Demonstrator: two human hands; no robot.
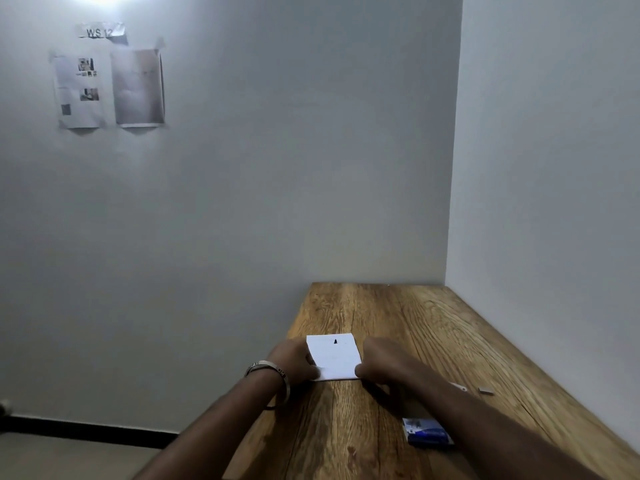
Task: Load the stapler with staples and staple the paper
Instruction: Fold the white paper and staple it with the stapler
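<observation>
A small white paper (334, 355) with a dark mark near its far edge lies on the wooden table (398, 317). My left hand (294, 362) pinches the paper's left near corner, a metal bangle on its wrist. My right hand (381, 362) holds the paper's right near edge with curled fingers. A blue staple box (427, 433) lies on the table near my right forearm. A small strip of staples (486, 390) lies to the right, and another small pale piece (459, 386) peeks out beside my right forearm. No stapler is visible.
The table stands in a corner, with a wall along its far edge and another along its right side. Its left edge drops to the floor. Printed sheets (109, 88) are taped high on the left wall.
</observation>
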